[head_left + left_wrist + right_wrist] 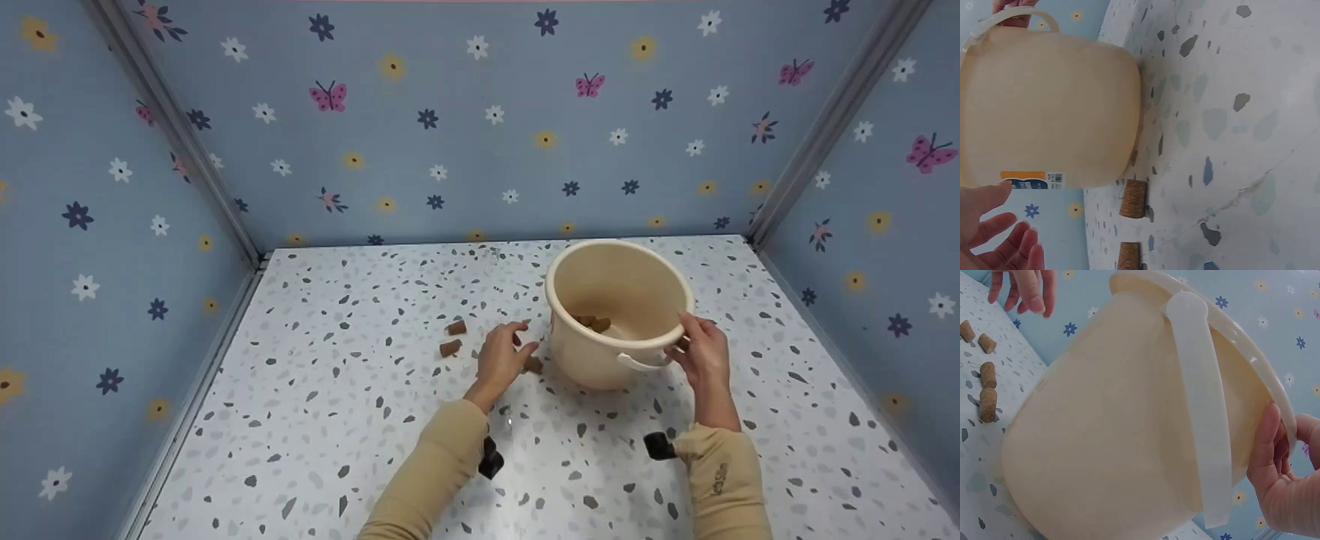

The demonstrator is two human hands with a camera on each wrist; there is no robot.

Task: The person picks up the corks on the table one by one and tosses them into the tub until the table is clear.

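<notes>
A cream plastic bucket is on the speckled tabletop, its mouth facing up toward the head camera. My right hand grips its rim, thumb on one side and fingers on the other, as the right wrist view shows. Several brown corks lie inside the bucket. To its left hovers my left hand, fingers loosely bent and nothing held. Beyond that hand are two loose corks, one cork behind the other cork. Close to the left thumb, another cork is partly hidden.
The bucket's white handle hangs down on the side near me. A paper label is on the bucket's wall. Blue flowered panels enclose the white speckled table at the back and both sides.
</notes>
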